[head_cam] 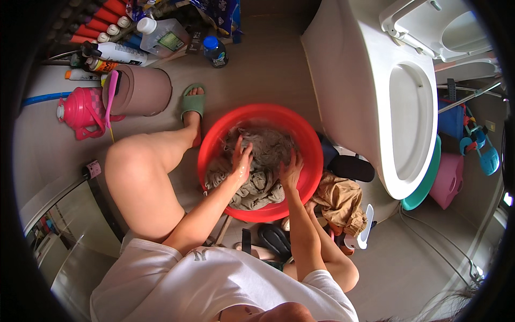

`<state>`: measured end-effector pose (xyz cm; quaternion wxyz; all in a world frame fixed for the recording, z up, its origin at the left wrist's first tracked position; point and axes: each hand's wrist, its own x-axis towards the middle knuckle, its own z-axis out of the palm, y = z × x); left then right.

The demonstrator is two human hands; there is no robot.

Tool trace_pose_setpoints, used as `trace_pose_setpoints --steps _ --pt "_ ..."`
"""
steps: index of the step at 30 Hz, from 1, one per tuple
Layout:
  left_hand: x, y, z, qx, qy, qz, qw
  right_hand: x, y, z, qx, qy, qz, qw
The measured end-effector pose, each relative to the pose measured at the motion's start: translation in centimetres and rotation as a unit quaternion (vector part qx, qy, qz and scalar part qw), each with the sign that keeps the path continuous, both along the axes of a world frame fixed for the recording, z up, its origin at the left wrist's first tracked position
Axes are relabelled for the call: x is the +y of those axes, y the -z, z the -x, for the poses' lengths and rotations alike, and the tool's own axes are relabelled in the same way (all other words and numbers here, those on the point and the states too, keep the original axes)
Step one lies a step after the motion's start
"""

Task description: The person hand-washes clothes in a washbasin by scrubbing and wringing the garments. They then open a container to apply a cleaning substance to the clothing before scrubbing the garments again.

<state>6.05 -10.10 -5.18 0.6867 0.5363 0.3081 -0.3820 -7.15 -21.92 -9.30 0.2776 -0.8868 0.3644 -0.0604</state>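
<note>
A round red plastic basin (313, 161) stands on the floor before me, with wet grey-brown cloth (259, 183) bunched in it under murky water. Over the left half of the basin is my left hand (242, 161), wet, fingers apart, its fingertips at the cloth. My right hand (291, 169) rests against the cloth near the basin's right wall, fingers spread and pointing away from me. Neither hand is closed round the cloth. The cloth's underside is hidden.
Right of the basin lie a tan garment (342, 201) and a black slipper (351, 168), beside a white toilet (372, 120). At left stand a brownish bucket (141, 90) and a pink thermos jug (82, 110). A blue-capped bottle (216, 52) is beyond my green-slippered foot (194, 100).
</note>
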Motion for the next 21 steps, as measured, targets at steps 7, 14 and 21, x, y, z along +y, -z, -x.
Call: trace_pose_setpoints --steps 7,14,21 --pt "1.9 3.2 3.6 0.129 0.001 0.005 0.992 -1.3 0.5 -0.7 0.293 -0.112 -0.056 0.948" --pt "2.6 1.7 2.9 0.221 0.054 0.031 0.973 3.0 -1.0 -4.3 0.184 0.181 -0.366 0.894" --pt "3.2 -3.1 -0.3 0.205 0.114 0.264 0.935 8.5 -14.6 -3.4 -0.008 0.231 -0.585 0.778"
